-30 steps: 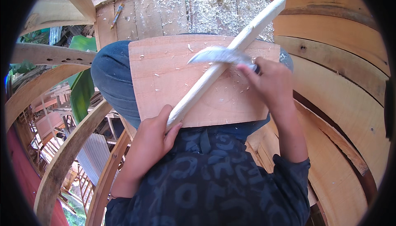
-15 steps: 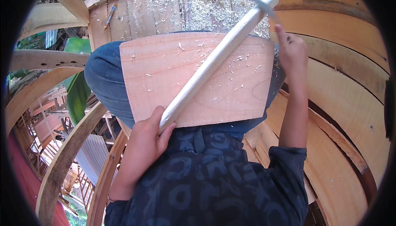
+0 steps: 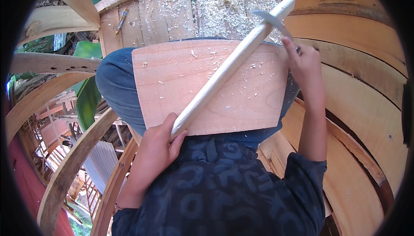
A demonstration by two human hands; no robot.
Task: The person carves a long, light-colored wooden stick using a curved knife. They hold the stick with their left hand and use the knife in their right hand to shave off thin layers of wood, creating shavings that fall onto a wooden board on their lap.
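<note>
A long pale wooden stick (image 3: 228,68) slants across a flat board (image 3: 172,89) that lies on my lap. My left hand (image 3: 161,141) is closed around the stick's near end. In my right hand (image 3: 305,61) is a knife (image 3: 276,22), its handle mostly hidden by my fingers. The curved grey blade lies across the stick near its far end. Small wood shavings are scattered over the board.
Beyond my knees, a plank floor (image 3: 151,20) is covered with many curled shavings. A small marker-like tube (image 3: 122,20) lies there at the left. Curved wooden planks (image 3: 345,89) rise on the right, and curved wooden ribs (image 3: 77,158) stand on the left.
My right hand and the knife have come a little nearer to me along the stick. The whole view has shifted slightly; my left hand keeps its hold on the near end.
</note>
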